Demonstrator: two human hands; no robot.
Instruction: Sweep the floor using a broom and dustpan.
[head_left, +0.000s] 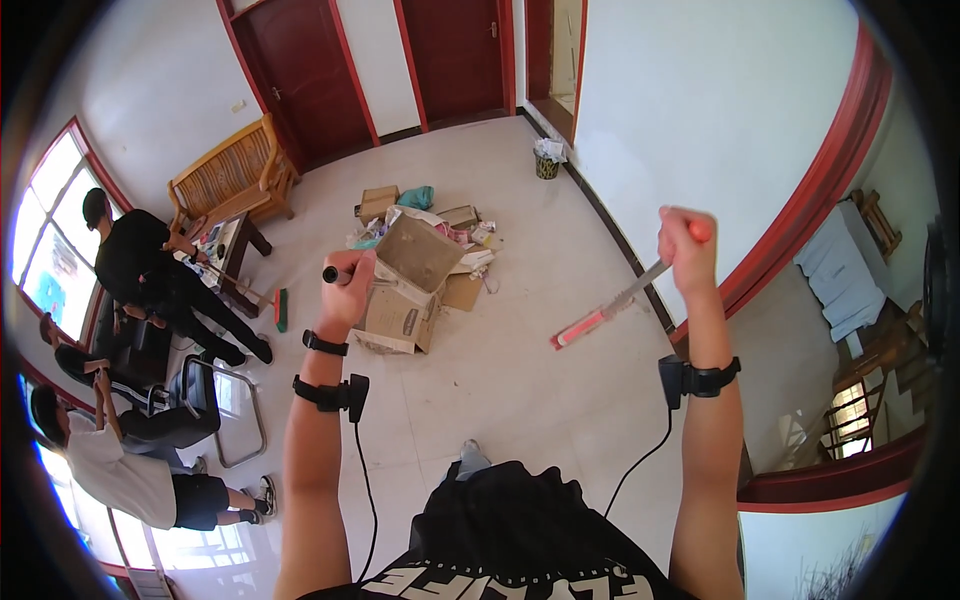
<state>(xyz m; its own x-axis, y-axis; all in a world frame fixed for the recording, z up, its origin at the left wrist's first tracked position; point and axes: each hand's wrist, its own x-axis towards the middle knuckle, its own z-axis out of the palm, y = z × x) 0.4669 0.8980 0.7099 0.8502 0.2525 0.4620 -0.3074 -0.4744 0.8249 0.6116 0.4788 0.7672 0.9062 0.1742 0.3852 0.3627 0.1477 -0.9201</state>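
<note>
In my right hand point(688, 245), fingers closed round the grip, is a broom point(640, 287) with a red-orange handle end and a grey stick. Its pinkish-red head point(580, 328) points down and left, low over the pale floor. My left hand point(347, 285) is wrapped round a dark, round-ended handle point(331, 273). What that handle belongs to is mostly hidden by the hand and the angle. Just beyond the left hand lies a heap of cardboard boxes point(395, 322), bags and scraps, with an opened brown box point(420, 252) on top.
At left a person in black point(135, 250) holds a green-and-red broom point(280, 310); another in white point(120, 470) sits near a metal-framed chair point(235, 415). A wooden bench point(225, 165) and low table point(235, 250) stand far left. A full wastebasket point(547, 163) sits by the right wall.
</note>
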